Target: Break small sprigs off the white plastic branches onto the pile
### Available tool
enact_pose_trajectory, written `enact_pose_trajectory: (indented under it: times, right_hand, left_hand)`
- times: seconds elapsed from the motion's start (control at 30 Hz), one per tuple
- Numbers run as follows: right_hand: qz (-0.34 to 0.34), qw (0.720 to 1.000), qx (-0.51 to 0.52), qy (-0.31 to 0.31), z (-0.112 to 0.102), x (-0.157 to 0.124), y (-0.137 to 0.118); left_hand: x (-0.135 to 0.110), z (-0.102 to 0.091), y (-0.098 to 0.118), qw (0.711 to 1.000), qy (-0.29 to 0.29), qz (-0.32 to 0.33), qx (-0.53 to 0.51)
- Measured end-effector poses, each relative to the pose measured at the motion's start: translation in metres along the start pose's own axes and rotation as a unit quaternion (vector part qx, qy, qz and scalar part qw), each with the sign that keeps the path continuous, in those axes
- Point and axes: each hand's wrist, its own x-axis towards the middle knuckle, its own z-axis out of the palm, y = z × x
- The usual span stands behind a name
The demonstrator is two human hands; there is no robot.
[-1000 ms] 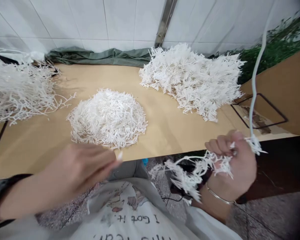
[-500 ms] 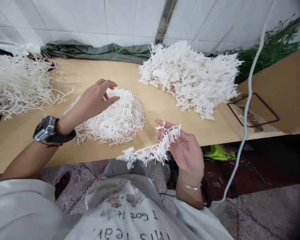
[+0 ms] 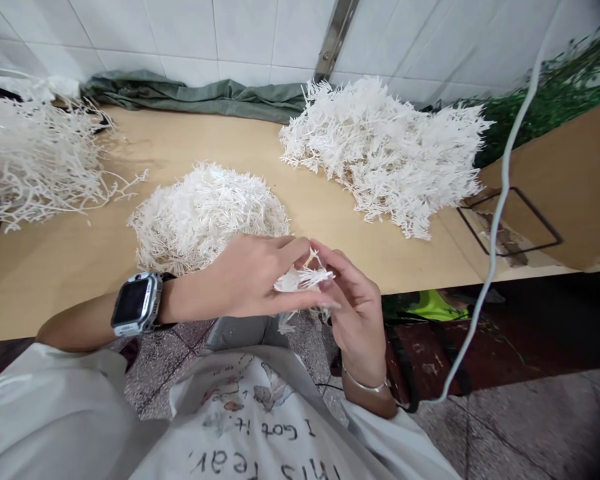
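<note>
Bringing the left hand [image 3: 254, 275] down from above the white leaflet mound [image 3: 205, 210] to the leafy white sprig [image 3: 306, 279], over the tabletop [image 3: 403, 265] edge. Holding the sprig in the half-curled right hand [image 3: 359, 303]; curving the left around it, half open, grip impossible to tell.

White branched sprig [image 3: 305, 279]: slender, narrow tips. Held between left and right fingers [image 3: 300, 302] at the table's [image 3: 180, 140] near edge; partly hidden, lower tips hanging.
</note>
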Motion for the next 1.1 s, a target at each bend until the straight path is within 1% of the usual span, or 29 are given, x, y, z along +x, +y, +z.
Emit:
enact_pose_trajectory:
  times: [0.1,0.13,0.2,0.27,0.33,0.4,0.47,0.53,0.6,0.7,0.8,0.87,0.9,0.93,0.97,1.0,1.03,1.07,1.1]
  right_hand:
    - [0.007,1.000,0.005,0.001,-0.002,-0.004,-0.002]
    - [0.019,1.000,0.011,-0.007,-0.004,-0.005,-0.003]
    - [0.053,0.997,0.043,-0.039,-0.011,-0.006,-0.005]
    - [0.090,0.989,0.080,-0.090,-0.019,-0.006,-0.008]
    - [0.117,0.977,0.074,-0.165,-0.026,-0.006,-0.014]
    - [0.117,0.961,0.031,-0.250,-0.031,-0.008,-0.021]
    - [0.098,0.936,-0.017,-0.338,-0.035,-0.012,-0.026]
    - [0.087,0.908,-0.050,-0.407,-0.038,-0.018,-0.027]
    - [0.090,0.889,-0.065,-0.445,-0.041,-0.024,-0.025]
    - [0.116,0.880,-0.063,-0.456,-0.039,-0.027,-0.021]
    - [0.149,0.878,-0.046,-0.453,-0.035,-0.025,-0.020]
    - [0.165,0.881,-0.033,-0.442,-0.037,-0.023,-0.022]
    - [0.168,0.889,-0.026,-0.426,-0.042,-0.023,-0.024]
    - [0.170,0.903,-0.021,-0.395,-0.048,-0.024,-0.026]
    - [0.170,0.925,-0.012,-0.340,-0.057,-0.026,-0.029]
    - [0.174,0.948,-0.001,-0.266,-0.066,-0.028,-0.031]
    - [0.188,0.965,0.008,-0.181,-0.075,-0.031,-0.033]
    - [0.207,0.972,0.023,-0.105,-0.083,-0.035,-0.035]
    - [0.232,0.971,0.031,-0.057,-0.089,-0.038,-0.037]
  left_hand:
    - [0.001,0.002,0.000,1.000,-0.010,0.025,-0.002]
    - [0.001,0.002,0.001,0.999,-0.018,0.034,-0.016]
    - [0.001,-0.001,0.003,0.995,-0.045,0.045,-0.076]
    - [0.000,-0.005,0.006,0.984,-0.082,0.053,-0.149]
    - [-0.003,-0.007,0.010,0.971,-0.120,0.065,-0.195]
    - [-0.010,-0.007,0.016,0.962,-0.151,0.091,-0.209]
    - [-0.021,-0.004,0.022,0.956,-0.172,0.124,-0.201]
    - [-0.033,-0.001,0.027,0.954,-0.186,0.152,-0.178]
    - [-0.044,0.001,0.031,0.956,-0.199,0.156,-0.150]
    - [-0.051,0.003,0.033,0.955,-0.221,0.140,-0.141]
    - [-0.051,0.003,0.033,0.946,-0.240,0.113,-0.187]
    - [-0.050,-0.003,0.031,0.931,-0.257,0.070,-0.249]
    - [-0.050,-0.009,0.029,0.924,-0.259,0.040,-0.280]
    - [-0.052,-0.017,0.026,0.921,-0.243,0.005,-0.304]
    - [-0.054,-0.025,0.023,0.927,-0.200,-0.034,-0.316]
    - [-0.057,-0.035,0.018,0.937,-0.138,-0.073,-0.313]
    - [-0.060,-0.044,0.013,0.947,-0.068,-0.110,-0.295]
    - [-0.062,-0.051,0.007,0.953,-0.016,-0.141,-0.269]
    - [-0.063,-0.056,0.000,0.957,-0.001,-0.160,-0.243]
